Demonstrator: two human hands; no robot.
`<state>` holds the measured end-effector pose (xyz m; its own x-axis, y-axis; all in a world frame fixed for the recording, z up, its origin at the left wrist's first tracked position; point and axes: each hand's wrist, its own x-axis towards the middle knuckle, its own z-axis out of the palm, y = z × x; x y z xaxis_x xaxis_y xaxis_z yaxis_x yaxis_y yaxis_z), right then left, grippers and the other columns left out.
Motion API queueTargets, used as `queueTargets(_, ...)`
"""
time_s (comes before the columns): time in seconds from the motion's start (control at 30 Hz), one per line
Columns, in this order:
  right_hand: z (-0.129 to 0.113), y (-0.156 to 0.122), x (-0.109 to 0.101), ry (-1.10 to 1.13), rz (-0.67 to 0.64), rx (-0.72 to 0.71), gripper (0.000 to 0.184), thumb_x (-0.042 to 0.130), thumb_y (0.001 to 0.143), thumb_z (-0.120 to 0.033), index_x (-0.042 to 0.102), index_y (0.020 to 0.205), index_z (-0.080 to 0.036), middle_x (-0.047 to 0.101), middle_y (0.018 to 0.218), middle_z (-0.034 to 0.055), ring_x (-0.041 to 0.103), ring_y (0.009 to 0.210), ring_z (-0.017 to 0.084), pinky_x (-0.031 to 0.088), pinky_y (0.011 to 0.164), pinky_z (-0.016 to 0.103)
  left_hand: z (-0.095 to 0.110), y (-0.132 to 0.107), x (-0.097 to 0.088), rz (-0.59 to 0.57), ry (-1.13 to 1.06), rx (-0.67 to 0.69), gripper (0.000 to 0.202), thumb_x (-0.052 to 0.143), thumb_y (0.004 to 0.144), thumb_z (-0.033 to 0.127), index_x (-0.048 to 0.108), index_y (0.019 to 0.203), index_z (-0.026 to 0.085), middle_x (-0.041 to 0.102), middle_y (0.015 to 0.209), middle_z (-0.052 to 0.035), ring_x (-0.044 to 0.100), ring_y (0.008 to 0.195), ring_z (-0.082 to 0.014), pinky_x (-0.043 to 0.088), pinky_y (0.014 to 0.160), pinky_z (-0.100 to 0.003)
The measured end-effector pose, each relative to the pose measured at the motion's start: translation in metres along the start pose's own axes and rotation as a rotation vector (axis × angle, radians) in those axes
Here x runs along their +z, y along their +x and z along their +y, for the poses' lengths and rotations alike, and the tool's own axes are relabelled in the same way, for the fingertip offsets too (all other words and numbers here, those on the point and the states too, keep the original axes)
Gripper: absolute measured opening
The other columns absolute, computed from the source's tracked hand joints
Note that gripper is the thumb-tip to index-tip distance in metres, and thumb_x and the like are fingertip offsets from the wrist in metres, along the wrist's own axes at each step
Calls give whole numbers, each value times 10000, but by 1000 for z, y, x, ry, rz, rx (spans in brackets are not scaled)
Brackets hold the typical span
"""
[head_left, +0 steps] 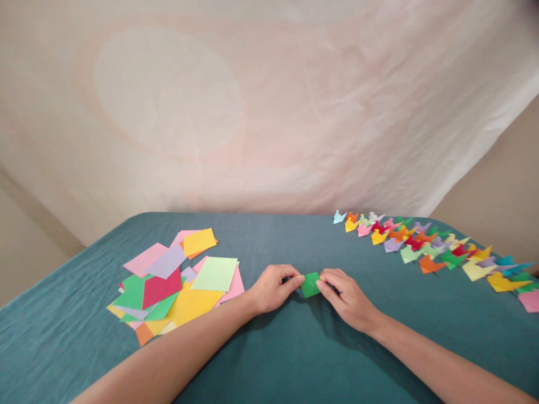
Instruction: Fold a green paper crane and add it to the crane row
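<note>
A small piece of green folded paper point(310, 285) is held between my two hands, just above the middle of the table. My left hand point(273, 287) pinches its left edge between thumb and fingers. On the opposite side, my right hand point(346, 297) grips the right edge in the same kind of pinch. The fingertips cover both ends of the paper, so its exact folds cannot be made out.
Loose coloured paper sheets point(197, 306) lie in an overlapping pile on the left. Several rows of folded paper birds point(432, 264) run along the right side of the teal-covered table point(269, 241). Behind the table hangs a pale cloth point(273, 112).
</note>
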<state>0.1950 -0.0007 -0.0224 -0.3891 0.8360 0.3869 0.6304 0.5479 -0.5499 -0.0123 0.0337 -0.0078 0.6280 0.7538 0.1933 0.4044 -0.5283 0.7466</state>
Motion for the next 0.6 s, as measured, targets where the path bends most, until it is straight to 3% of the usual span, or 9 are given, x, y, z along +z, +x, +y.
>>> queueTargets(0.33,3,0,0,51,-2,40,270,360,923,-318,493,719,-200,532,675,0,510,660,151,411,649,279,-1,1,-1,-14,-31,-38,462,269,939,400,576,730,125,546,693,2,491,670,-114,395,640,-207)
queueTargets(0.47,4,1,-1,79,-4,61,280,361,921,-327,488,707,-199,518,670,-5,507,649,146,406,640,271,-1,1,-1,-19,-78,-22,307,434,884,376,624,872,135,618,816,-21,545,750,-133,416,704,-216)
queueTargets(0.6,3,1,-1,101,-11,66,282,362,920,-329,467,692,-199,493,657,-13,501,638,141,398,633,262,-2,0,2,-3,-69,-33,236,522,834,346,637,863,142,637,809,-18,558,738,-130,418,707,-212)
